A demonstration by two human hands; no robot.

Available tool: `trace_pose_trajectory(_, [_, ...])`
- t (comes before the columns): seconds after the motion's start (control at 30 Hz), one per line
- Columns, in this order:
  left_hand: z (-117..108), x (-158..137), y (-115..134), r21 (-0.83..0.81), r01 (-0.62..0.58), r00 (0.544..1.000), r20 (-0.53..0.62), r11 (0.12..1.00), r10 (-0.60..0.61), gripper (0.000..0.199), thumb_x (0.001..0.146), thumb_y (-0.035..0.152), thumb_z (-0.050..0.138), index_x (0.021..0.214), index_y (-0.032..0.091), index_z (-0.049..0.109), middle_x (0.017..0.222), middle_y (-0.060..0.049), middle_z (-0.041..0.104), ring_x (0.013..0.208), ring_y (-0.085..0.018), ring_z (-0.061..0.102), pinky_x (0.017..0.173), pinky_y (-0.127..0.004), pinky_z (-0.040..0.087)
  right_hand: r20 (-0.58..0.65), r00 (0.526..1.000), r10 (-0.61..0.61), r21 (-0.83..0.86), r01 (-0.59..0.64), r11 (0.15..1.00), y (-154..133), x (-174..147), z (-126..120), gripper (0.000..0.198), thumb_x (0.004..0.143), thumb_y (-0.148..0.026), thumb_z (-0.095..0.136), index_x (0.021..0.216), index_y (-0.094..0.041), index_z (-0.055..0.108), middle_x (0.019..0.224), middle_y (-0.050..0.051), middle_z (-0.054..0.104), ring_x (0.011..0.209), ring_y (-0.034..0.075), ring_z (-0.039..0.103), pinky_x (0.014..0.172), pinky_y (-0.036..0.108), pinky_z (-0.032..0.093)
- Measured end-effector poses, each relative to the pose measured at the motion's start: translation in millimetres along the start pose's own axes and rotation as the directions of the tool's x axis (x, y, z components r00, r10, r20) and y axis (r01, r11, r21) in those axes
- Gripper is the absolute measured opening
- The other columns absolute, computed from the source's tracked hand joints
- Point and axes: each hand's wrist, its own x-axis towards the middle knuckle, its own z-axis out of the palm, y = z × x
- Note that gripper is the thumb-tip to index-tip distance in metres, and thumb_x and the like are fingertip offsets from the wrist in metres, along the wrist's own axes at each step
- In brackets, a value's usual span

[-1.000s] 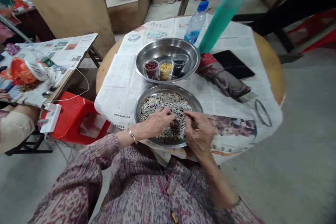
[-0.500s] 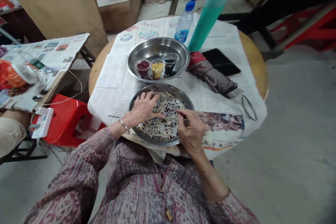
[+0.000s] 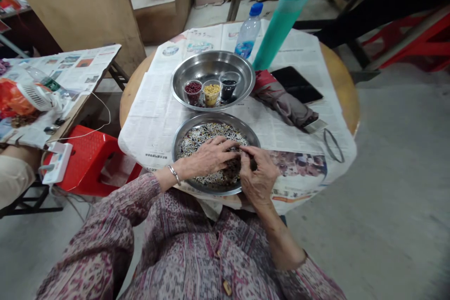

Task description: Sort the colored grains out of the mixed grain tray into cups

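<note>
Left hand [image 3: 208,156] lies spread and holding nothing, right hand [image 3: 258,176] pinches over the mixed loose beans and grains [image 3: 207,135] in the near round steel tray [image 3: 181,137]: tiny, light, hard, rolling, so fingertip-pinch singly.

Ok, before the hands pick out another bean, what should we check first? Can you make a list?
1. Both hands over the mix: left hand and right hand rest on the mixed beans in the near tray. Ok.
2. Bean pinched in fingers: cannot tell, fingertips hide it.
3. Cups upright in the far tray: red bean cup, yellow bean cup, dark bean cup all stand. Ok.
4. Room left in cups: red and yellow look nearly full. Not ok.
5. Path to cups clear: nothing between the trays. Ok.
6. Water bottle capped, standing behind the trays. Ok.
</note>
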Motion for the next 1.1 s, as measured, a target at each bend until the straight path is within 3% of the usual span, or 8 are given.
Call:
trace_pose_trajectory(0.2, [-7.4,23.3,-27.4,0.13,0.104,0.995,-0.01,0.986,-0.103,0.03,0.097,0.009,0.048,0.123,0.019,0.06,0.133,-0.011,0.055,0.125,-0.026,0.05,0.103,-0.041,0.046,0.018,1.0,-0.006,-0.016,0.006,1.0,1.7,0.1,0.0,0.02,0.094,-0.024,0.052,0.099,-0.021,0.071,0.095,0.007,0.074,0.09,0.021,0.068,0.087,0.04,0.055])
trace_pose_trajectory(0.33, [-25.5,-3.2,-32.3,0.187,0.283,0.956,0.023,0.941,-0.292,0.033,0.097,0.002,0.037,0.115,0.015,0.061,0.114,-0.01,0.061,0.107,-0.022,0.057,0.087,-0.032,0.05,-0.001,1.0,-0.031,-0.011,0.031,0.999,2.2,0.1,0.2,0.019,0.093,-0.021,0.054,0.099,-0.02,0.071,0.094,0.006,0.074,0.089,0.02,0.069,0.085,0.037,0.055])
trace_pose_trajectory(0.43, [-35.3,-34.0,-21.9,0.189,0.365,0.925,0.036,0.912,-0.378,0.019,0.102,0.024,0.048,0.114,0.016,0.06,0.115,-0.01,0.059,0.107,-0.025,0.055,0.087,-0.035,0.051,-0.012,0.999,-0.052,0.0,0.052,0.999,1.9,0.0,0.3,0.018,0.093,-0.02,0.054,0.099,-0.02,0.071,0.094,0.006,0.074,0.089,0.02,0.068,0.084,0.036,0.055])
trace_pose_trajectory(0.57, [-30.1,-55.1,5.2,0.081,0.341,0.935,0.072,0.936,-0.347,0.063,0.086,0.052,0.072,0.135,0.021,0.049,0.128,-0.013,0.05,0.117,-0.031,0.05,0.09,-0.04,0.052,-0.01,0.999,-0.045,0.013,0.046,0.999,1.4,-0.4,0.6,0.019,0.093,-0.02,0.053,0.099,-0.021,0.071,0.094,0.006,0.074,0.089,0.02,0.068,0.084,0.037,0.054])
trace_pose_trajectory(0.7, [-9.5,-35.2,22.2,-0.002,0.236,0.968,0.088,0.972,-0.235,0.022,0.099,0.023,0.053,0.12,0.019,0.057,0.12,-0.01,0.053,0.108,-0.022,0.054,0.09,-0.034,0.051,0.001,0.999,-0.039,0.006,0.039,0.999,1.5,-0.6,0.8,0.019,0.094,-0.022,0.052,0.097,-0.02,0.07,0.092,0.006,0.074,0.088,0.02,0.068,0.084,0.037,0.053])
trace_pose_trajectory(0.87, [-3.3,4.9,5.4,0.002,0.156,0.988,0.017,0.988,-0.156,0.03,0.099,0.005,0.034,0.114,0.016,0.058,0.113,-0.008,0.058,0.101,-0.019,0.056,0.086,-0.031,0.05,0.012,0.999,-0.052,-0.021,0.053,0.998,1.1,0.3,-0.4,0.018,0.094,-0.022,0.052,0.096,-0.02,0.07,0.092,0.007,0.074,0.086,0.02,0.068,0.082,0.036,0.054])
trace_pose_trajectory(1.0, [-17.8,5.2,-11.9,0.084,0.36,0.929,-0.12,0.929,-0.349,0.027,0.101,0.026,0.05,0.125,0.018,0.056,0.127,-0.011,0.055,0.118,-0.027,0.05,0.095,-0.039,0.049,0.019,0.998,-0.059,-0.022,0.059,0.998,-0.1,1.1,-1.5,0.018,0.095,-0.022,0.052,0.097,-0.02,0.07,0.092,0.006,0.074,0.086,0.019,0.068,0.082,0.035,0.054])
trace_pose_trajectory(1.1, [-22.4,-5.6,-15.5,0.085,0.519,0.853,-0.121,0.851,-0.508,0.059,0.088,0.052,0.069,0.133,0.017,0.052,0.135,-0.017,0.048,0.121,-0.036,0.046,0.095,-0.048,0.05,0.016,0.997,-0.073,-0.012,0.073,0.997,-0.3,1.2,-1.5,0.017,0.094,-0.02,0.053,0.098,-0.02,0.07,0.092,0.006,0.074,0.087,0.019,0.068,0.082,0.035,0.054])
